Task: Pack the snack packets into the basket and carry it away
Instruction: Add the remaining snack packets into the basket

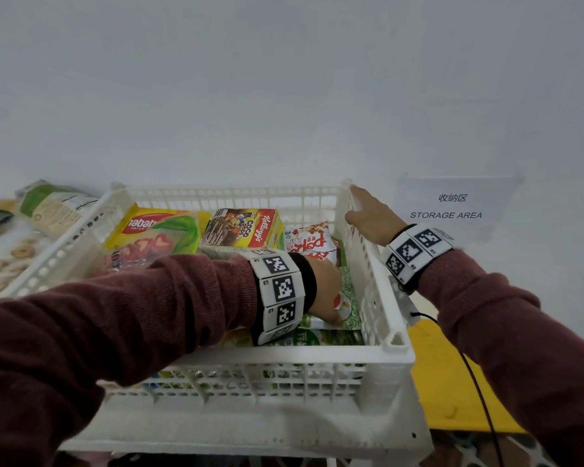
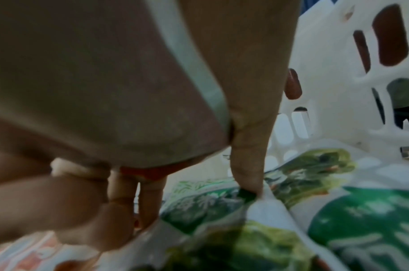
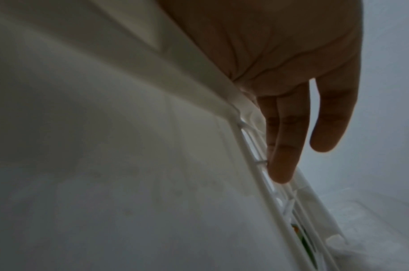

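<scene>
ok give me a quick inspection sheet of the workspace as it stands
surface: white top under the basket; yellow board at its right
job's things: wafer pack, cereal box, red-white packet and green packets in the basket
clutter: snack bags left of the basket
hands: left hand presses a green packet down; right hand rests on the right wall, fingers straight
cables: black cable from the right wrist over the yellow board
surroundings: grey wall, "storage area" sign
</scene>
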{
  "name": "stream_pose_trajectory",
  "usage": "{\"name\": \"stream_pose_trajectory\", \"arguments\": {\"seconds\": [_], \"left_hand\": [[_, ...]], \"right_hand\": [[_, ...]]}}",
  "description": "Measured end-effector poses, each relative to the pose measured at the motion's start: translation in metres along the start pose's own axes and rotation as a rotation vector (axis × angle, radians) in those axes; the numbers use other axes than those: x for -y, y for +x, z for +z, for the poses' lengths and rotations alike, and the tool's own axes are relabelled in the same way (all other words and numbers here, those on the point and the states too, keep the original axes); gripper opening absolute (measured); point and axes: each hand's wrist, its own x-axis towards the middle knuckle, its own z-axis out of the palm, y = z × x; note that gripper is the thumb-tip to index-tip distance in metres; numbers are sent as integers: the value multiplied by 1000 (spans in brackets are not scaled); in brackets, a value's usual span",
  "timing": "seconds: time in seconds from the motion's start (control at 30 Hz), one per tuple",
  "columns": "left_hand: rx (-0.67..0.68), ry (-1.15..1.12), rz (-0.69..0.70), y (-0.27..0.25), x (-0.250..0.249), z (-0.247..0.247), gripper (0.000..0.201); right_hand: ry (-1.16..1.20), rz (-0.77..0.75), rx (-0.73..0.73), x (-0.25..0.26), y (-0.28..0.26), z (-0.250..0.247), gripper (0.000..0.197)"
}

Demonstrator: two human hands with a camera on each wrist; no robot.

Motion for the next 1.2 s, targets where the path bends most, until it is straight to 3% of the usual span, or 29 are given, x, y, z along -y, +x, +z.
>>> {"name": "stream_pose_trajectory", "arguments": {"seconds": [0.27,0.4,0.5,0.63,0.77,0.9,1.03,1.07,1.13,1.2], "left_hand": [[51,11,-3,-4,-4,-7,65],[-43,-168,-27,-11,3,-28,45],[-75,-225,-154,2,20,-34,39],[41,-220,-211,20,24,-31,22],[115,-216,-171,27,20,-30,29],[58,-310,-178,29,30,-37,46],[-259,-557,-259,29,47,-55,53],[-258,-640,-270,28,49,-57,45],[-107,-877,-247,32,51,-58,23],[47,-1109,-199,35,51,-54,30]], "right_hand": [[21,3,1,-1,0,1,63],[39,-5,-4,-2,0,1,63],[44,-6,-14,-3,1,2,64],[42,-9,-9,-3,2,2,64],[54,-13,-9,-4,2,2,64],[67,-7,-7,-5,3,2,64],[55,-14,-31,-6,6,3,63],[59,-10,-30,-6,6,3,62],[70,-6,-28,-7,7,4,61],[80,-16,-20,-7,7,4,60]]}}
